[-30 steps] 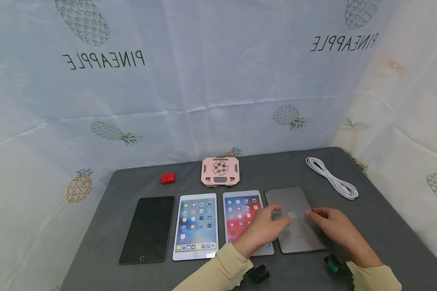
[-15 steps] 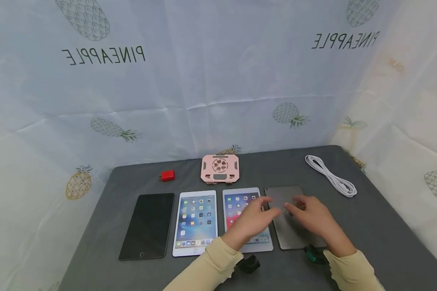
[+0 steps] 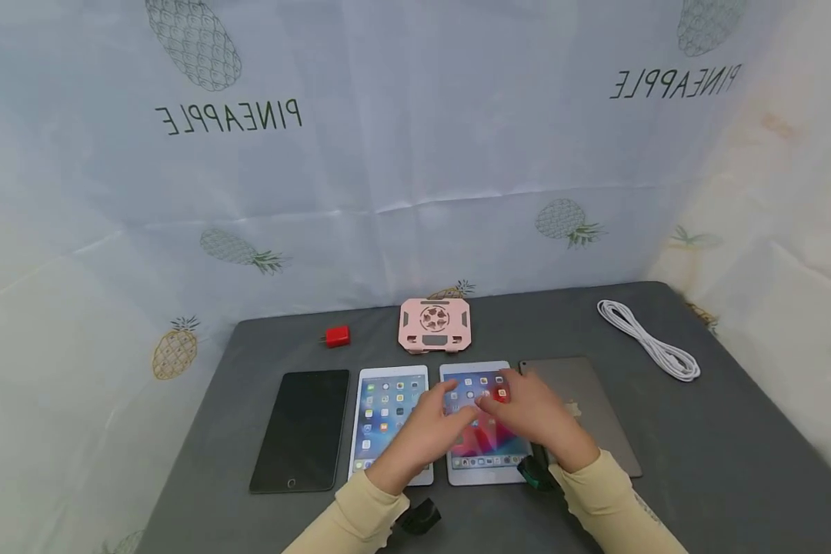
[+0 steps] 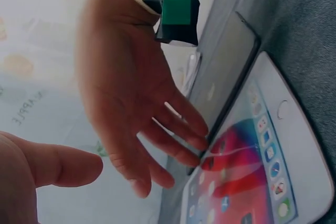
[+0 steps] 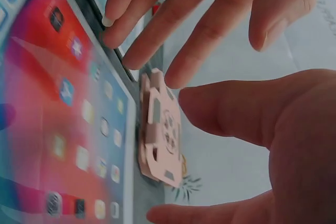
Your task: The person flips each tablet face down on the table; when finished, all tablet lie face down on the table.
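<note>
Four tablets would be a count; a row of several tablets lies on the table. Over the white tablet with the red and blue screen (image 3: 488, 454) hovers my right hand (image 3: 543, 412), fingers spread and loosely bent. My left hand (image 3: 425, 431) is over the neighbouring white tablet with the blue screen (image 3: 381, 408), its fingertips reaching the gap between the two. Neither hand grips anything. In the left wrist view the fingers of the right hand (image 4: 128, 82) hang close above the red screen. A grey tablet (image 3: 599, 408), back up, lies at the right, partly behind the right forearm.
A black tablet (image 3: 301, 431) lies at the left end of the row. Behind stand a red charger plug (image 3: 337, 336) and a pink bracket with a round cut-out (image 3: 435, 325). A coiled white cable (image 3: 647, 338) lies at the back right. A pineapple-print curtain (image 3: 402, 154) closes off the back.
Both hands have moved left, from over the grey tablet to over the white tablets. The tablets keep their places on the table; the head view has shifted slightly.
</note>
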Available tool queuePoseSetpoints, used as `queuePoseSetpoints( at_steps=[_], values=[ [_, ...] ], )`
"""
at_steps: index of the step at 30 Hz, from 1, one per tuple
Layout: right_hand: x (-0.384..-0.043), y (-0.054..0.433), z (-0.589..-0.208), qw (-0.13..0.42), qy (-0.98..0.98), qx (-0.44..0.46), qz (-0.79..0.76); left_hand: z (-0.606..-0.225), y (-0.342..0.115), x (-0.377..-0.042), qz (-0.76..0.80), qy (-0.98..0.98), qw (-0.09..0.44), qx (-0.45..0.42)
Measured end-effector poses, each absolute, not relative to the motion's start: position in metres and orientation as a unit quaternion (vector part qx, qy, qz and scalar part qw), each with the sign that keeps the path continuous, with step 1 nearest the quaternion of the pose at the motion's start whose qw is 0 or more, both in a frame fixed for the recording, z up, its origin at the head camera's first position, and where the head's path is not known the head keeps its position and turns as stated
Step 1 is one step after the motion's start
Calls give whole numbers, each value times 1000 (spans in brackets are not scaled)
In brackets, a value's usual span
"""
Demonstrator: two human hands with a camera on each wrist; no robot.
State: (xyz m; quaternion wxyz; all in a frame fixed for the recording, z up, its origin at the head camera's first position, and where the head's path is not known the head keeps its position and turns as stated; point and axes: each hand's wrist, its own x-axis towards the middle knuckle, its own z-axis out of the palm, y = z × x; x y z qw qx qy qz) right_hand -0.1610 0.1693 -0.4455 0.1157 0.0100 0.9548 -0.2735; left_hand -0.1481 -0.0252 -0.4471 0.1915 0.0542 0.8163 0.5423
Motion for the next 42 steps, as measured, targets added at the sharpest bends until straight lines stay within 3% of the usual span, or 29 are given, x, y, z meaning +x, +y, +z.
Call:
queuePoseSetpoints(
  at_steps=[16,42],
  values=[
    [-159,163,-447,130,953,28,-273,-453,-33,-146,548,808,216,37],
    [-159,163,-448,141,952,4,-272,-456,-38,-153,597,777,201,15]
  ],
)
